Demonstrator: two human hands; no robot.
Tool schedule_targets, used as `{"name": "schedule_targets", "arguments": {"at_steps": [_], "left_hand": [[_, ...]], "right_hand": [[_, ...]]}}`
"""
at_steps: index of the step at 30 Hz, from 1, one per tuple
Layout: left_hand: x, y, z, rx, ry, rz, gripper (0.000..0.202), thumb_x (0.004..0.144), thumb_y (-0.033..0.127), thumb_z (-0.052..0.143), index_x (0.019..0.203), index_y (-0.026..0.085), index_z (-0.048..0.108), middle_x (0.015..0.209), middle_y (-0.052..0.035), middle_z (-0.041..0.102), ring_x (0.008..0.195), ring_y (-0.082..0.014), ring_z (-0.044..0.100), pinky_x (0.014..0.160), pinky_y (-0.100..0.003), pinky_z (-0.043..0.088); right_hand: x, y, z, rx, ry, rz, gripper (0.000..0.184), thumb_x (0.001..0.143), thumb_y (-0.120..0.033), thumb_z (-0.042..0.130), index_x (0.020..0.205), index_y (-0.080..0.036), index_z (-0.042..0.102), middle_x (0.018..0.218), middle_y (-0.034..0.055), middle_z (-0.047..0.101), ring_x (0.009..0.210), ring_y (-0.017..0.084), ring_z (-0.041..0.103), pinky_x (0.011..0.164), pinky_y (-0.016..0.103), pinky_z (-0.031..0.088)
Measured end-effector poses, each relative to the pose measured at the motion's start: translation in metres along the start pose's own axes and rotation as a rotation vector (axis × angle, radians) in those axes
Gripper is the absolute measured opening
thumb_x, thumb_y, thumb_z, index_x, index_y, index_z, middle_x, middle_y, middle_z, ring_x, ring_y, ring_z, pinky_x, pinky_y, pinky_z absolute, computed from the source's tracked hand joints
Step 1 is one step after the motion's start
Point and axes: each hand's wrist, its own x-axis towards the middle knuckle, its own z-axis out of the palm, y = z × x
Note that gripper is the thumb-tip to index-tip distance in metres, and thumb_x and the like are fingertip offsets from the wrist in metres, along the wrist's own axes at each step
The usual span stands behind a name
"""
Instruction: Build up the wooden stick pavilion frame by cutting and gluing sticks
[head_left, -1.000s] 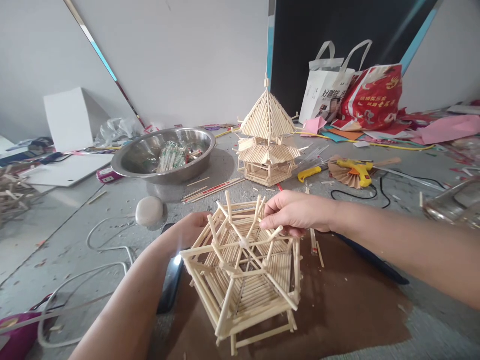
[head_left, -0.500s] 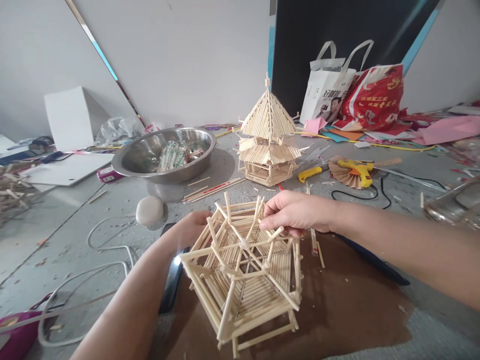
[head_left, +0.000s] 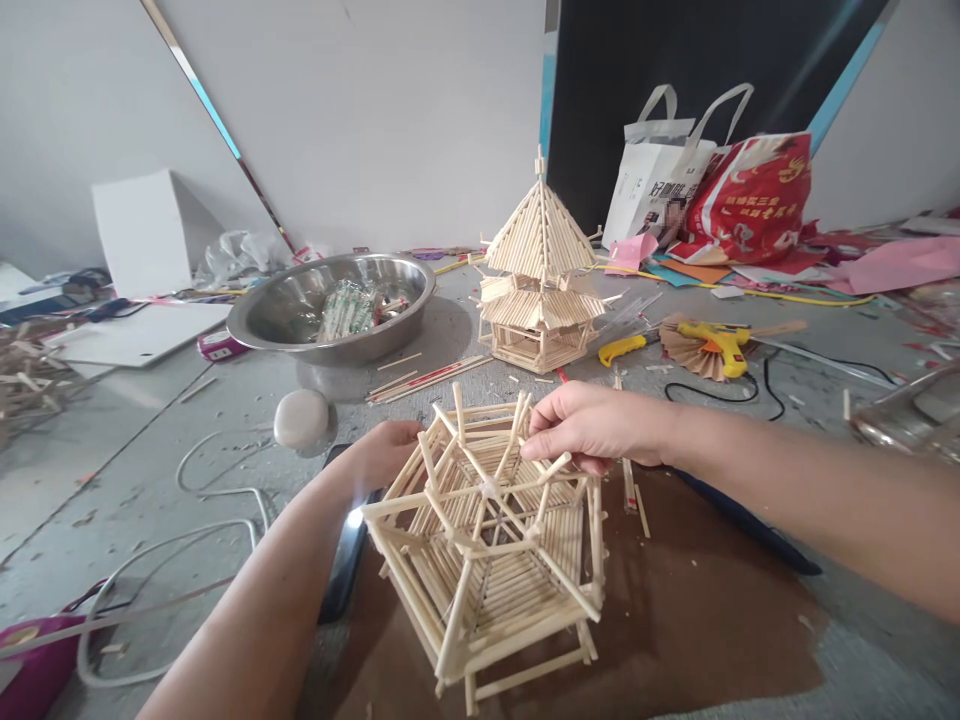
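A hexagonal frame of pale wooden sticks (head_left: 487,540) stands on a brown sheet (head_left: 690,610) in front of me. My left hand (head_left: 386,455) holds its far left side from behind, fingers mostly hidden by the frame. My right hand (head_left: 589,425) pinches a stick at the frame's far right rim, fingers closed together. A finished stick pagoda (head_left: 540,275) stands farther back at the centre.
A steel bowl (head_left: 262,325) with packets sits back left, loose sticks (head_left: 427,380) beside it. A yellow glue gun (head_left: 712,340) and its black cord lie to the right. Shopping bags (head_left: 712,190) lean on the wall. A dark phone (head_left: 345,560) and white cable (head_left: 187,570) lie left.
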Motion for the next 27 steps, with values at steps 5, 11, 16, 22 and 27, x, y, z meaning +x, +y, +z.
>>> {"name": "schedule_targets", "arguments": {"at_steps": [5,11,16,22,27], "left_hand": [[0.002,-0.001,0.000,-0.019,0.024,0.016,0.031,0.060,0.041,0.058,0.072,0.013,0.060,0.051,0.0022,0.057,0.046,-0.0132,0.050,0.044,-0.022,0.034],[0.006,-0.005,0.002,-0.038,0.054,0.038,0.025,0.055,0.034,0.063,0.067,0.012,0.059,0.048,0.0034,0.055,0.046,-0.0134,0.050,0.044,-0.022,0.034],[0.010,-0.012,0.001,-0.047,0.069,0.062,0.021,0.056,0.031,0.063,0.064,0.013,0.057,0.047,0.0038,0.055,0.045,-0.0132,0.049,0.043,-0.022,0.033],[0.014,-0.018,0.001,-0.068,0.073,0.101,0.022,0.060,0.033,0.062,0.065,0.013,0.054,0.052,0.0033,0.057,0.050,-0.0136,0.051,0.046,-0.022,0.034],[0.014,-0.018,0.003,-0.090,0.069,0.112,0.024,0.060,0.035,0.063,0.065,0.014,0.052,0.053,0.0034,0.057,0.051,-0.0135,0.052,0.046,-0.022,0.034]], "right_hand": [[0.000,0.000,0.000,0.000,0.001,0.002,0.012,0.069,-0.025,0.060,0.066,-0.016,0.053,0.044,-0.0081,0.044,0.028,0.002,0.037,0.025,0.013,0.025],[0.000,0.000,0.000,0.001,-0.004,0.008,0.012,0.070,-0.026,0.059,0.067,-0.015,0.053,0.044,-0.0078,0.046,0.028,0.001,0.036,0.025,0.013,0.025],[0.000,0.000,0.000,0.004,-0.004,0.002,0.012,0.070,-0.025,0.059,0.067,-0.015,0.053,0.044,-0.0076,0.046,0.028,0.002,0.036,0.026,0.013,0.025],[0.000,0.002,0.001,0.007,-0.019,-0.015,0.012,0.071,-0.025,0.057,0.066,-0.016,0.052,0.045,-0.0071,0.046,0.029,0.002,0.036,0.027,0.014,0.025],[-0.001,0.001,0.001,-0.001,-0.017,-0.011,0.012,0.072,-0.025,0.057,0.066,-0.016,0.052,0.046,-0.0072,0.046,0.029,0.002,0.036,0.027,0.014,0.025]]}}
